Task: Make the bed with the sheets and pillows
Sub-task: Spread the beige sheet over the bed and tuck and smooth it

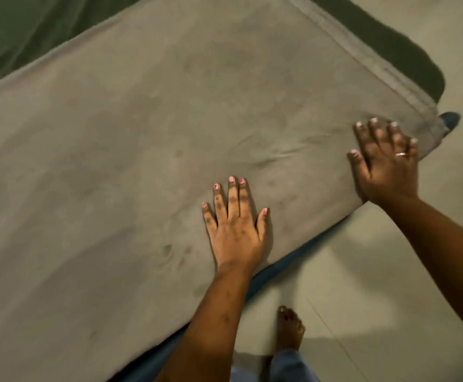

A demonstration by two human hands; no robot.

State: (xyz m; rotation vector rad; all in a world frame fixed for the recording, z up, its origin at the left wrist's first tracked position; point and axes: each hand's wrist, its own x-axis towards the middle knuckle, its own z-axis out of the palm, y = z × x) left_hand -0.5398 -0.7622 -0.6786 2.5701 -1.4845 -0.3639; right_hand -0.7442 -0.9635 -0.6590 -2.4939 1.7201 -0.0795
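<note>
Floor [390, 271]: pale, smooth, filling lower right and right edge; faint seam line running diagonally past the foot.
Foot [289, 328]: bare, planted on floor near bottom centre, toes toward bed edge; blue trouser cuff [291, 365] just below it.
Bed edge: runs diagonally from bottom centre up to right; thin blue strip [285, 267] showing beneath the grey cover along this edge.
Left hand [235, 224]: palm down, flat on grey sheet, just inside the near edge; forearm crossing the edge from below.
Left fingers [233, 194]: extended, slightly apart, thumb out to the right; nothing held, pressing on cloth only.
Right hand [384, 164]: palm down near the right corner of the sheet, heel at the bed edge; ring [400, 154] on one finger; some motion blur.
Right fingers [376, 133]: spread wide, tips pointing up toward the corner; resting on cloth, no grip visible.
Grey sheet [155, 133]: task item, spread over the bed, covering most of the view; mostly smooth, shallow creases between the two hands and small dimples near the left wrist.
Sheet hem [362, 51]: stitched band along the far right side, running down to the corner.
Corner: sheet hangs slightly over; small blue patch [450, 119] visible just beyond it, identity unclear.
Dark green fabric [12, 31]: upper left, folded or draped, beyond the sheet's far edge.
Dark green strip [406, 51]: upper right, just outside the hem, rounded end near the corner.
Pillows: cannot tell from this view.
</note>
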